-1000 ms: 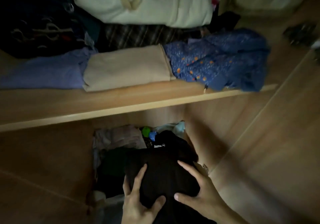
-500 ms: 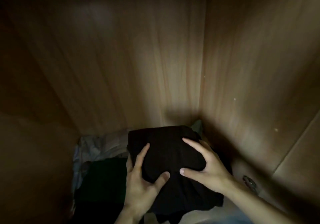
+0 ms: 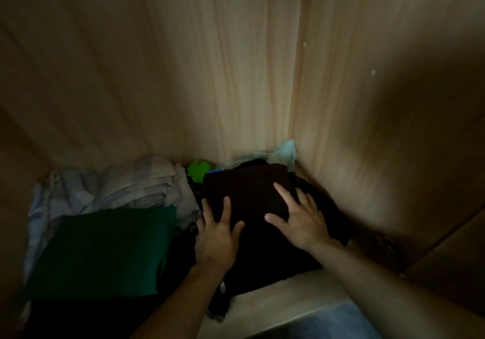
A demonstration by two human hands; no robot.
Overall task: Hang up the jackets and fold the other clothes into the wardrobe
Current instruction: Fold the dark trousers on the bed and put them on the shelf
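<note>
A folded dark brown-black garment (image 3: 249,189) lies on a pile of dark clothes in the right rear corner of the wardrobe's lower compartment. My left hand (image 3: 217,231) rests on its near left edge, fingers spread flat and thumb out. Over its right side my right hand (image 3: 299,215) presses down with straight, spread fingers. Neither hand grips the cloth.
A folded dark green garment (image 3: 105,249) lies at the left front, with folded pale striped fabric (image 3: 118,186) behind it. A bright green item (image 3: 198,169) and pale blue cloth (image 3: 284,152) sit at the back. Wooden wardrobe walls (image 3: 380,128) close in behind and right.
The view dropped from the upper shelf into the lower compartment. Both hands carried the dark garment deeper toward the back corner and stay flat on top of it.
</note>
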